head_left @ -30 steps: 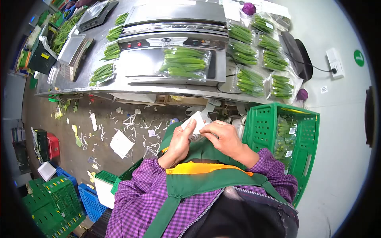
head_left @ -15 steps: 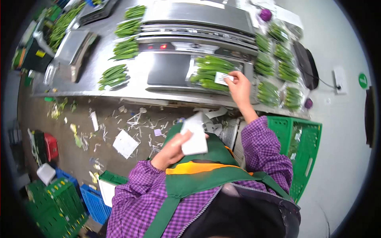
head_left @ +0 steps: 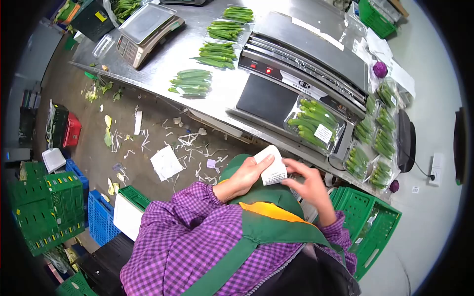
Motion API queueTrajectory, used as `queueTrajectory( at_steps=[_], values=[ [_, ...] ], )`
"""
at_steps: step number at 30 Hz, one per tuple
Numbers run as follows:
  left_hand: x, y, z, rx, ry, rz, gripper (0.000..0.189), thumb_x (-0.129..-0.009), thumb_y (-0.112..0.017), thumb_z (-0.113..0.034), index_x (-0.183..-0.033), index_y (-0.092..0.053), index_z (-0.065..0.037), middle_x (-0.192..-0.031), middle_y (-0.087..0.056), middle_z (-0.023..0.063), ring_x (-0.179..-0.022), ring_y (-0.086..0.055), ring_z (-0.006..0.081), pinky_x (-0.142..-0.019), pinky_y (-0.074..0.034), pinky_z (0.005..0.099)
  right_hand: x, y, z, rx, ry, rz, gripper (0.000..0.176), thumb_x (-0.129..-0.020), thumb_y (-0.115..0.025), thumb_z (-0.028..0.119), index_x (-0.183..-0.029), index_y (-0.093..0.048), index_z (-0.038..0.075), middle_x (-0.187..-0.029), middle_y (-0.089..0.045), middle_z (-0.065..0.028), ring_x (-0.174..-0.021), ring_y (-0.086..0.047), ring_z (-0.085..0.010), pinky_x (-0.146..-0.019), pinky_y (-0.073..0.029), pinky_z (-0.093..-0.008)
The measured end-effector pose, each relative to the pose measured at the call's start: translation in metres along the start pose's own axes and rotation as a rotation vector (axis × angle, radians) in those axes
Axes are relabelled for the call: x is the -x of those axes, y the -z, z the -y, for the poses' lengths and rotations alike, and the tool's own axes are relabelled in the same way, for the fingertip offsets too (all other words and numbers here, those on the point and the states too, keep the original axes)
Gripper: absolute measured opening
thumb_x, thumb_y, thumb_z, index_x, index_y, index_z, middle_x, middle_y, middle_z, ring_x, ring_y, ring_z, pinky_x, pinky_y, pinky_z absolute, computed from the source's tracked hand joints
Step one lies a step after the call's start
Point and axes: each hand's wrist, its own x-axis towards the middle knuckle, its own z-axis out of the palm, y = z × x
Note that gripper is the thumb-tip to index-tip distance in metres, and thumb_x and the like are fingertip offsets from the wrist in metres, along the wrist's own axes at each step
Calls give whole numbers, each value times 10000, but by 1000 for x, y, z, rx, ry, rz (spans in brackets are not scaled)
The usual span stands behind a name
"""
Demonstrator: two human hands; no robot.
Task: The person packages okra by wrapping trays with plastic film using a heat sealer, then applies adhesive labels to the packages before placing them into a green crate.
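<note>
My left hand [head_left: 249, 173] is closed on a folded strip of white printed labels [head_left: 274, 173], its thumb across the top. At the strip's right edge is my right hand [head_left: 312, 187], its thumb and index finger apart and close to the paper; whether they touch it is hard to tell. A film-wrapped pack of okra [head_left: 308, 121] lies on the front plate of the wrapping machine [head_left: 301, 59]. It bears a white label [head_left: 323, 133] on its lower right part.
Several okra packs [head_left: 191, 82] line the steel table left of the machine; more wrapped packs [head_left: 356, 162] sit to its right. A scale [head_left: 148, 32] stands at the table's left. Green crates [head_left: 368, 217] are beside my right arm. Paper scraps [head_left: 167, 163] litter the floor.
My right hand has left the okra pack and come back to the labels in my left hand. The label it held now lies on the pack. The view has turned and shifted.
</note>
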Motion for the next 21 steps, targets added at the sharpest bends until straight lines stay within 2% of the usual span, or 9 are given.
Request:
queueTrajectory(
  at_steps=[3,6,7,11,13,15,17,19,21],
  values=[
    [0,2,2,15,-50,-38,349,-944,-486,-307,-1083,-589,-4,-993,-633,42,-894,-595,107,-792,-475,255,-9,-12,4,40,15,-33,288,-730,-695,68,-1014,-648,55,-860,-650,-112,-778,-607,-250,-714,-470,-321],
    [10,1,9,29,-86,-122,342,-938,-500,-305,-1071,-594,-4,-970,-631,41,-861,-589,105,-763,-476,253,-12,-17,1,69,168,-11,254,-726,-699,64,-974,-648,46,-863,-644,-120,-761,-601,-258,-696,-469,-324],
    [14,-1,12,79,-90,-178,305,-936,-509,-299,-1021,-611,-25,-924,-626,7,-814,-562,70,-713,-452,236,-13,-18,0,70,172,16,254,-726,-699,64,-974,-648,46,-863,-644,-120,-761,-601,-258,-696,-469,-324],
    [39,4,19,52,-120,-312,333,-940,-494,-297,-1070,-596,-8,-983,-624,30,-872,-583,101,-761,-470,255,-26,-33,4,-79,124,105,221,-728,-705,77,-940,-649,49,-879,-647,-104,-764,-609,-249,-682,-482,-331],
    [50,13,26,106,-125,-373,339,-944,-483,-299,-1088,-586,-10,-1002,-618,27,-887,-576,97,-766,-466,258,-37,-42,-2,-2,277,181,190,-729,-703,58,-914,-659,44,-896,-643,-79,-767,-622,-207,-719,-488,-305],
    [53,25,32,113,-147,-402,339,-947,-474,-310,-1100,-579,-26,-991,-618,25,-895,-577,102,-781,-463,259,-46,-56,-4,59,336,204,178,-725,-702,60,-897,-661,44,-899,-642,-72,-789,-618,-221,-736,-486,-316],
    [50,37,26,361,-176,-491,348,-945,-474,-329,-1105,-574,-37,-984,-616,31,-901,-585,118,-789,-468,263,-65,-68,-1,142,400,230,166,-720,-702,62,-881,-663,44,-902,-642,-66,-811,-615,-235,-754,-483,-327],
    [45,57,9,422,-171,-499,356,-942,-473,-344,-1108,-562,-42,-989,-613,35,-911,-592,137,-793,-476,270,-88,-84,5,129,508,184,142,-717,-699,66,-853,-662,46,-891,-641,-57,-859,-602,-252,-765,-478,-330],
    [37,89,-8,596,-244,-715,364,-941,-475,-344,-1120,-540,-35,-1021,-610,45,-935,-591,152,-814,-478,289,-123,-100,13,-23,413,144,114,-781,-647,62,-893,-656,50,-895,-640,-41,-880,-592,-208,-762,-475,-301]
  ],
)
